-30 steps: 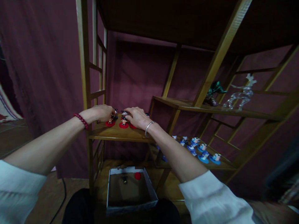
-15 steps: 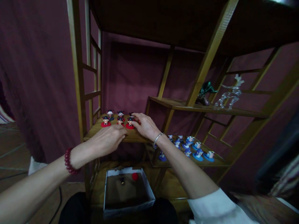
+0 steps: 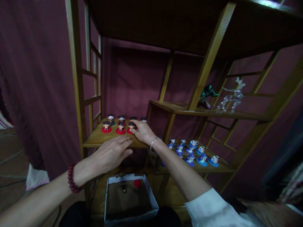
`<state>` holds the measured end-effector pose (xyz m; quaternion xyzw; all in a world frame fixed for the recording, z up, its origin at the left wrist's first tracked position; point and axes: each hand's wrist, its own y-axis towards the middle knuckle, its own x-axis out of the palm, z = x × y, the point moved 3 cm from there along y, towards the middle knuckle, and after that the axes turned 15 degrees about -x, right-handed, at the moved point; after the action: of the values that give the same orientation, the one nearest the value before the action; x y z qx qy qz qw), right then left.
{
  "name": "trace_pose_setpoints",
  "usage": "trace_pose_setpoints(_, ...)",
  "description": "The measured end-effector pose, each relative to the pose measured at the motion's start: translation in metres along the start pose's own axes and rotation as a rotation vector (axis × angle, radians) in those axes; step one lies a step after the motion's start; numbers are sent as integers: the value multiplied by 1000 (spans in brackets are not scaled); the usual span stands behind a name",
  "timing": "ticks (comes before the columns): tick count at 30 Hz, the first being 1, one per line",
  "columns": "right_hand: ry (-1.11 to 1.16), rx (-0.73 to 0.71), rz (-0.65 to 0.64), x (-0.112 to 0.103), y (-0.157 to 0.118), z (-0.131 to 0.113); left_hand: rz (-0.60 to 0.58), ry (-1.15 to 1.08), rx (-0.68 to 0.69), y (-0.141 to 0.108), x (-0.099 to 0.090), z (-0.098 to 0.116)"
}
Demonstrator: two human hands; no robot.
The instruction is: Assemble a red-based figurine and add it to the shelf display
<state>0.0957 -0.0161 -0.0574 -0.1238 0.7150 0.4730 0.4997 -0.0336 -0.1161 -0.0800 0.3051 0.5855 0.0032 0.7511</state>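
Small black-haired figurines stand in two rows on the wooden shelf (image 3: 94,140). In the front row, my right hand (image 3: 143,131) has its thumb and fingers around a figurine (image 3: 131,125) on a red base, partly covering it. Two more figurines on red bases, the middle one (image 3: 120,127) and the left one (image 3: 106,127), stand beside it. Behind them is a back row, including a figurine (image 3: 110,119) at the far left and another (image 3: 144,120) just past my right fingers. My left hand (image 3: 110,153) is palm down at the shelf's front edge, fingers stretched out, holding nothing.
Below, an open shallow box (image 3: 151,198) holds a small dark-topped figurine (image 3: 124,188) and a red disc (image 3: 137,183). Several blue-based figurines (image 3: 189,160) stand on a lower right shelf. A clear deer ornament (image 3: 233,96) and a dark green ornament (image 3: 207,96) occupy the raised shelf.
My left hand has dropped slightly and its fingers have straightened, with the thumb apart. My right hand has shifted slightly left and down, and the back-row figurine behind it now shows.
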Motion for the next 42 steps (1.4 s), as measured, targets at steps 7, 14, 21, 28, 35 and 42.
trace_pose_setpoints(7, -8, 7, 7, 3, 1, 5, 11, 57, -28, -1, 1, 2)
trace_pose_setpoints(14, -20, 27, -6, -1, 0, 5, 1, 78, -31, -2, 1, 1)
trace_pose_setpoints(21, -36, 50, -22, -5, -2, 7, 2, 79, -35, -3, 3, 0)
trace_pose_setpoints(28, -61, 33, -32, -7, -3, 6, 16, 84, -28, -1, 1, 1)
trace_pose_setpoints(35, -64, 43, -54, -10, -4, 6, 37, 38, -24, -2, 2, -4)
trace_pose_setpoints(42, -24, 22, -20, -8, -7, 6, 84, 25, -62, -3, 3, -7)
